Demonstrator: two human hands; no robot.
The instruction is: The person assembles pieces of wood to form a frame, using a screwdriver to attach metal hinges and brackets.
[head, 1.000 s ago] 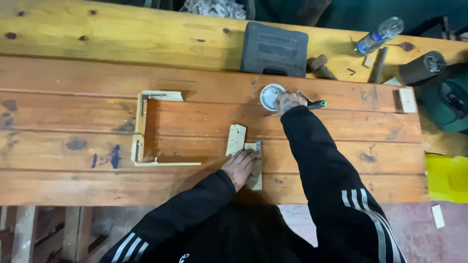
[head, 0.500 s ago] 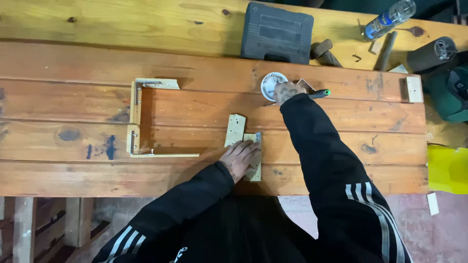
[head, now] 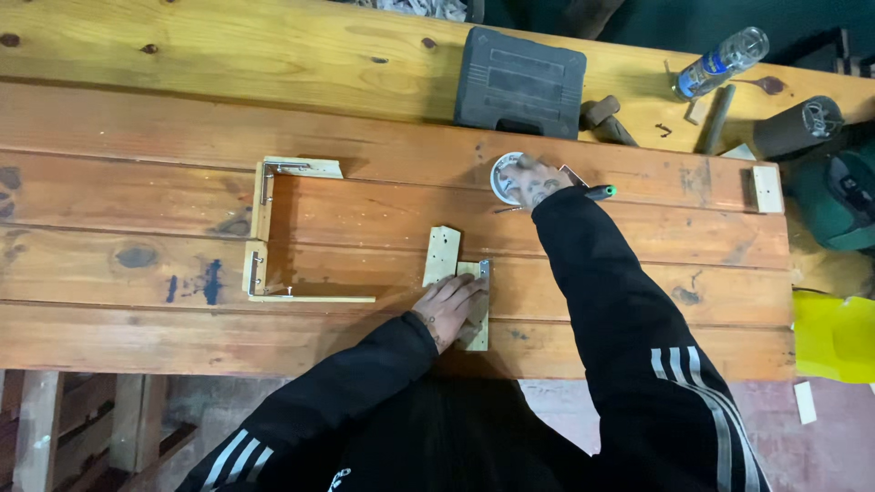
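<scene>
A long bench [head: 137,264] of reddish-brown wooden planks fills the view, with a paler pine plank [head: 228,46] along its far edge. On that pale plank lies a dark grey rectangular plastic tool case [head: 519,84], and to its right a clear plastic bottle with a blue label [head: 720,62] lies on its side. A dark cylinder [head: 797,128] lies at the far right, beside a green object [head: 843,200] at the frame's edge.

On the left half of the bench lies an open frame of thin pale wooden strips [head: 264,232], joined at the corners by small metal brackets, with its right side open.

Near the bench's front edge sits a pair of short pale wooden blocks [head: 444,253], side by side and joined by a small metal bracket. The left hand [head: 448,308] rests flat on top of them, fingers spread and pressing down, not closed around anything.

Further back, the right hand [head: 536,182] reaches into a small round white tub [head: 503,175], fingertips bent down inside it; whether they pinch anything cannot be told. A dark pen-like tool with a green tip [head: 599,192] lies just beside that wrist.
</scene>
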